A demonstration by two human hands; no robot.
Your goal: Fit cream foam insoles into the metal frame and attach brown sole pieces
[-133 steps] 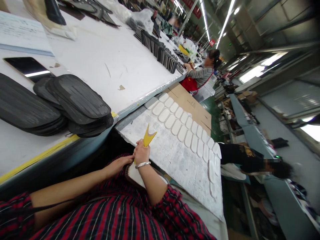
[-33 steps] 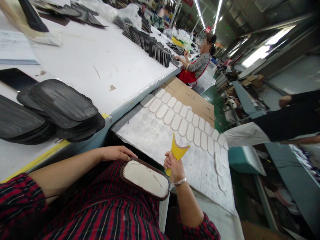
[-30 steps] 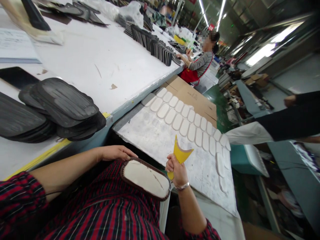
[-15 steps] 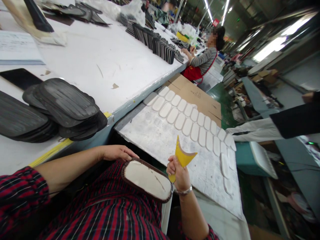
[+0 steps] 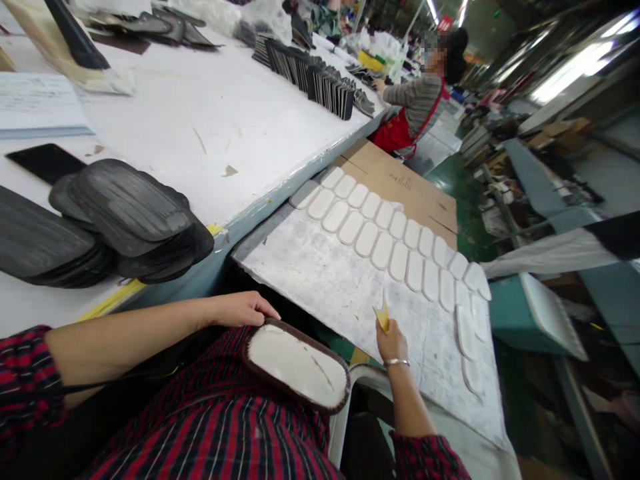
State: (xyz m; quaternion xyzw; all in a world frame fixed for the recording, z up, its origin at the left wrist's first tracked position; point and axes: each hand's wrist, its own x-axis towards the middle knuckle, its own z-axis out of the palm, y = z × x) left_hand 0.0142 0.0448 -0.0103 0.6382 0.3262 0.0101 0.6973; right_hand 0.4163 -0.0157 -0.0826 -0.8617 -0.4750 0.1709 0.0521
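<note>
On my lap lies a brown-rimmed insole (image 5: 297,363) with a white coated face up. My left hand (image 5: 243,309) rests on its near end, fingers curled over the rim. My right hand (image 5: 391,341) is closed on a yellow plastic scraper (image 5: 382,315), held edge-on over the white, glue-stained board (image 5: 320,280) to my right. A row of white coated insole pieces (image 5: 395,247) lies along that board's far side and curves down its right edge.
Stacks of black soles (image 5: 125,217) sit on the white worktable (image 5: 210,127) at left, with a dark phone (image 5: 43,160) and papers behind. Upright black pieces (image 5: 320,83) stand farther along. A person in a red apron (image 5: 417,107) works at the table's far end. Cardboard (image 5: 400,183) lies beyond the board.
My right hand has moved from beside the insole out over the white board, and the scraper has turned edge-on. My left hand and the insole on my lap stay put.
</note>
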